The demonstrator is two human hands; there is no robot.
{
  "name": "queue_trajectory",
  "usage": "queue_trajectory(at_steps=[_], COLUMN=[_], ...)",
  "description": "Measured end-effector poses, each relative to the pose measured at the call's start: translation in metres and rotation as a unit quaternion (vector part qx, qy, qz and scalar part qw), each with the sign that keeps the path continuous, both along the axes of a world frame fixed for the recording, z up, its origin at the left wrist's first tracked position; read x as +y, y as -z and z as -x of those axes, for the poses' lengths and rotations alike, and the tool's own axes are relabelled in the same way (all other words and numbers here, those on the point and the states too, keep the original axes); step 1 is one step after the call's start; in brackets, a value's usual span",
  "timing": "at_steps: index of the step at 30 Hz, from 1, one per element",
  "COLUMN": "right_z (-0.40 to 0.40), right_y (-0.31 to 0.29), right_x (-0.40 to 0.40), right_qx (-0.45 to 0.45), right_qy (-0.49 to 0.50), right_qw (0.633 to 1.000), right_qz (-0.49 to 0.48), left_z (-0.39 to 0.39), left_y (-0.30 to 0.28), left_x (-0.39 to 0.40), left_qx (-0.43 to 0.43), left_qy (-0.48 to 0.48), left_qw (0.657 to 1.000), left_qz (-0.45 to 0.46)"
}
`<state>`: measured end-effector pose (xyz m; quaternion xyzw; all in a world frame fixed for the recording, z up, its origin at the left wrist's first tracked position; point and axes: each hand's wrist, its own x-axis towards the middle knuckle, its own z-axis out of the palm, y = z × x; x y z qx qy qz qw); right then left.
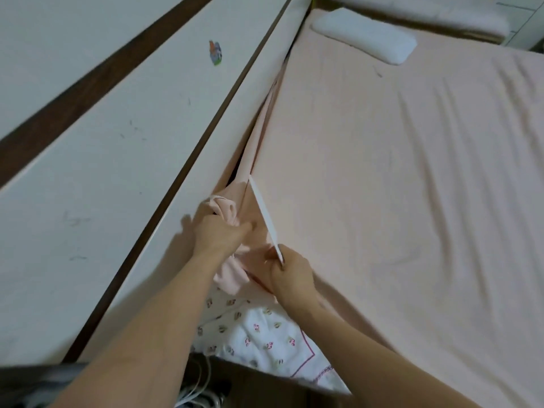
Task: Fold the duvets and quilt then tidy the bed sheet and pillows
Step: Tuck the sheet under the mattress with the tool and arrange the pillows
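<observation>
Bed corner by the wall | left hand (219, 231) clutches a bunch of pink bed sheet (412, 201) | right hand (290, 275) pinches the white strap (265, 214), which runs up and away to the mattress edge | sheet lies right of both hands; pillow (365, 35) far at the head.

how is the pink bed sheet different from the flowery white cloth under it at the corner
The pink bed sheet is plain, while the flowery cloth is white with small printed flowers and a red line border. The sheet is spread over the whole mattress; only a crumpled patch of the flowery cloth shows at the corner. The left hand grips bunched sheet and the right hand pinches its white strap; neither holds the flowery cloth.
</observation>
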<state>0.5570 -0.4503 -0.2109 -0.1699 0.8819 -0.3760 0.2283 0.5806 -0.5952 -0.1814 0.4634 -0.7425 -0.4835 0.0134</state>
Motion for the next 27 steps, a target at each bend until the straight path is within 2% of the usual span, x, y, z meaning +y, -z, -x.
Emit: queue_trajectory(at_steps=[2,4,5,9,13,18,21,27], right_z=[-0.004,-0.008,-0.013,-0.028,-0.031,-0.034,-0.036,-0.054], right_y=[0.008,0.016,0.021,0.036,0.033,0.022,0.025,0.058], right_x=[0.013,0.023,0.027,0.023,0.007,-0.023,-0.028,-0.013], right_qx=[0.057,0.053,0.064,0.171,0.085,0.005,-0.050,-0.151], right_qy=[-0.070,-0.144,-0.152,-0.091,-0.080,-0.054,-0.031,-0.080], right_qw=[0.993,0.977,0.969,0.952,0.976,0.996,0.998,0.982], right_qz=[-0.072,-0.146,-0.187,-0.235,-0.183,-0.074,-0.014,-0.076], left_z=[-0.005,-0.014,-0.020,-0.024,-0.030,-0.032,-0.035,-0.048], left_y=[0.008,0.015,0.020,0.027,0.031,0.016,0.011,0.044], left_x=[0.001,0.001,0.004,0.008,0.002,-0.012,-0.012,-0.004], left_qx=[-0.049,-0.043,-0.037,-0.027,-0.079,-0.185,-0.220,-0.303], left_qy=[-0.010,-0.050,-0.062,-0.019,0.067,0.134,0.157,0.189], left_qw=[0.995,0.983,0.981,0.995,0.993,0.954,0.937,0.903], left_qz=[-0.090,-0.169,-0.178,-0.093,0.053,0.192,0.221,0.238])
